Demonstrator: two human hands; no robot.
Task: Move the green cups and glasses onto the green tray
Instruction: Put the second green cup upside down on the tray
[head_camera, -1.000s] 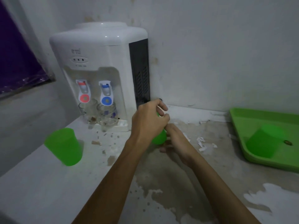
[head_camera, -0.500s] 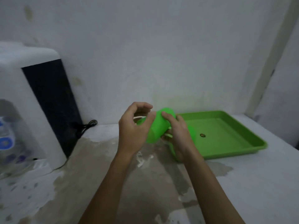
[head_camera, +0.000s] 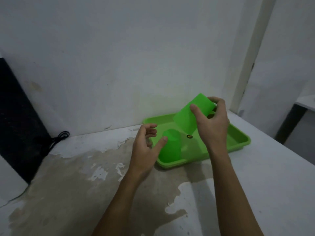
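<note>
A green tray (head_camera: 242, 138) lies on the white counter against the wall. One green cup (head_camera: 170, 147) stands upside down in the tray's near left corner. My right hand (head_camera: 213, 123) grips a second green cup (head_camera: 189, 116), tilted with its base up and to the right, in the air over the tray's middle. My left hand (head_camera: 146, 145) hovers open at the tray's left edge, its thumb tip close to the upside-down cup; I cannot tell if it touches. A small dark round mark (head_camera: 189, 136) shows on the tray floor.
The dark side of the water dispenser (head_camera: 15, 116) fills the far left, with a black cable (head_camera: 58, 138) coiled at its foot. The counter (head_camera: 76, 176) has worn, peeling paint. A wall corner and a dark table leg (head_camera: 288, 123) stand to the right.
The view swung right from the dispenser to the tray. The cup passed from both hands into my right hand alone and rose over the tray; my left hand let go and opened.
</note>
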